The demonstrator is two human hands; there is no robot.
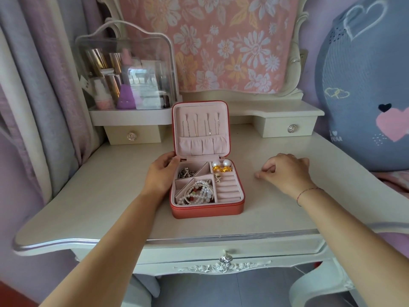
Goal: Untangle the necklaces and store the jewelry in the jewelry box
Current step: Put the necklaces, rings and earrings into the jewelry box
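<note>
Fingers (173, 162) of my left hand (160, 175) curl on the box (205, 210) at its left rear corner, thumb up by the lid's hinge and palm against the left wall: I am holding the box. My right hand (285, 171) rests well to the right of it on the desk (110, 196), fingers loosely curled and tips touching the top, grasping nothing that I can see. The box stands open mid-desk, its lid (199, 110) upright. Thin necklaces (209, 125) hang inside the lid, their ends tucked in its pocket. In the base, chains (187, 172) fill the rear left compartment, beads (197, 193) the front left, and two pearls (221, 163) with gold pieces the rear right. Behind, a clear case (126, 69) sits on the left shelf.
</note>
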